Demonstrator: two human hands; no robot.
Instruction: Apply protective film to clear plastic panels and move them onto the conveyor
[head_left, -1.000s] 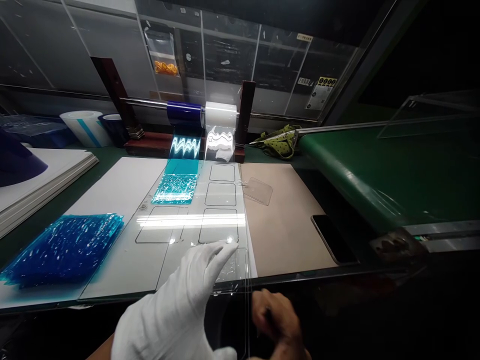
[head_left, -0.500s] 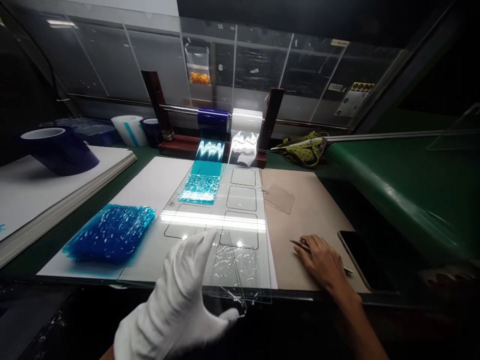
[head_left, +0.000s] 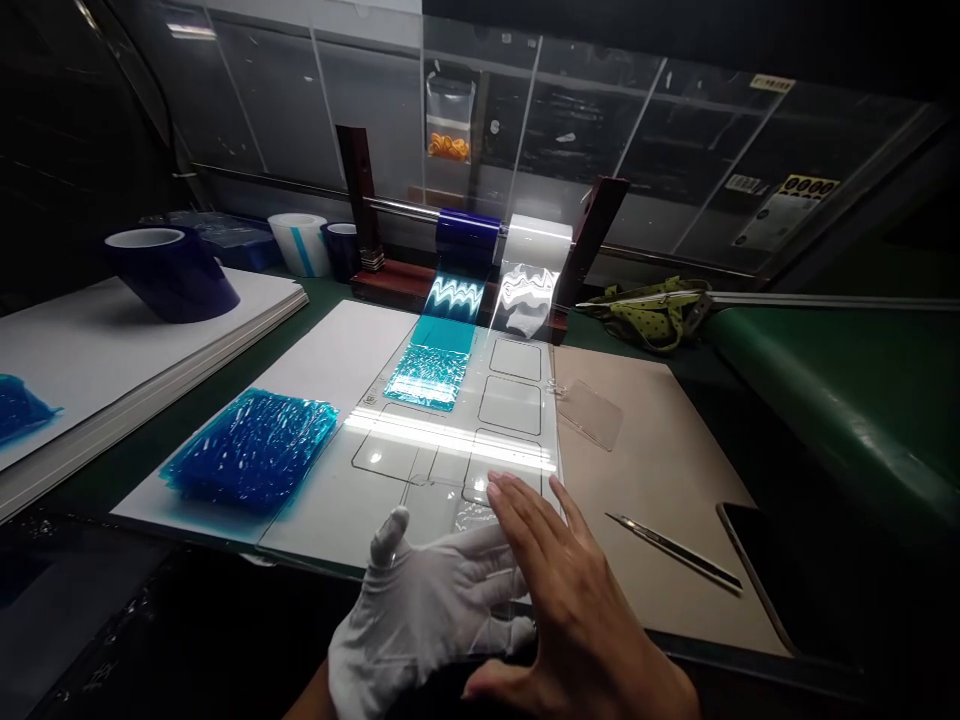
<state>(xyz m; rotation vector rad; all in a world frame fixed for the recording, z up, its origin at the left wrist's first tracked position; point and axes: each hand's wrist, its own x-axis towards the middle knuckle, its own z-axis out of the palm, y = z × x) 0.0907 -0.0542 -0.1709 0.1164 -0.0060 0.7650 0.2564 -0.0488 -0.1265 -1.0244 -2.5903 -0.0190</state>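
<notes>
My left hand, in a white glove, has its palm turned up with thumb and fingers around a clear plastic plate, whose edges are faint against the glove. My right hand is bare, its fingers spread just beside the gloved fingers. Whether it touches the clear plate I cannot tell. A slim cutter knife lies on the brown board to the right. Below the outlined white sheet's drawn frames, clear film is partly hidden by my hands.
Blue film and clear film hang from rolls on a stand behind. A stack of blue film pieces lies left. On the brown board are a small clear plate and a phone. A large blue roll stands at far left.
My right hand has let go of the cutter knife, leaving it on the brown board, and moved left to the gloved hand. My left hand has turned palm up. The view has shifted.
</notes>
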